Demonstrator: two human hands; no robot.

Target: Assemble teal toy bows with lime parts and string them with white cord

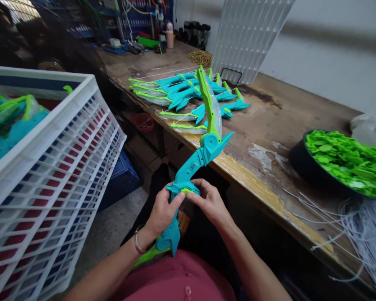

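Left hand (163,211) wraps the middle of the teal bow (189,169), thumb forward, while the right hand (213,200) pinches the same section, fingers curled, thumb by a small green piece (186,191). From my end I see the bow slanting above the lap, its upper limb (209,102) rising past the near edge of the table (301,106). If the thumbs press unevenly, I judge the piece could tilt or pop out and drop to the floor (109,234); a careless turn could swing the limb into the other bows (181,90) behind. I can't tell whether the piece is seated, as the thumbs crowd it. Fingers behind the bow are hidden, the lower limb (148,255) disappears by the left forearm, and the crate (81,94) runs out of view
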